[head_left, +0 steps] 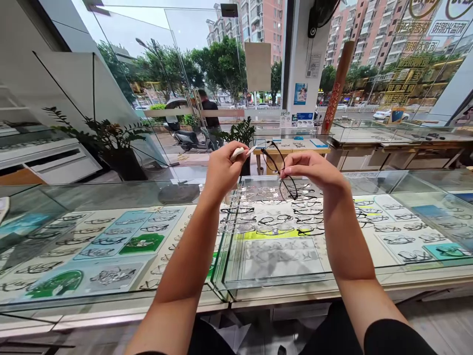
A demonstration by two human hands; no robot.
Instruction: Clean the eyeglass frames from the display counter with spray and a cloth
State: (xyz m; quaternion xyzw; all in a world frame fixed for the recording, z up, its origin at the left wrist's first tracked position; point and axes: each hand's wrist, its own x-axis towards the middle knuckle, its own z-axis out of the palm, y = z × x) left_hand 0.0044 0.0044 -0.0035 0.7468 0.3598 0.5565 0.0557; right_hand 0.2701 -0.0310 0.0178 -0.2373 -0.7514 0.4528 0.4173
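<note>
My right hand (306, 167) is closed in a pinch on a pair of dark-framed eyeglasses (271, 155), which hang tilted above the glass counter. In my closed left hand (226, 166) is a slim white thing (237, 154); a pale pointed end sticks out toward the glasses' frame. Its exact kind is too small to make out, and I cannot tell whether its tip touches the frame. Below both hands, several rows of eyeglasses (275, 220) lie inside the glass display case (277, 282).
Another glass case (111, 291) adjoins on the left, holding more frames. Potted plants (127, 162) stand beyond the counter. Through the glass front, a person in dark clothes (210, 113) is near a parked scooter (186, 137). Further display counters (384, 135) stand at the back right.
</note>
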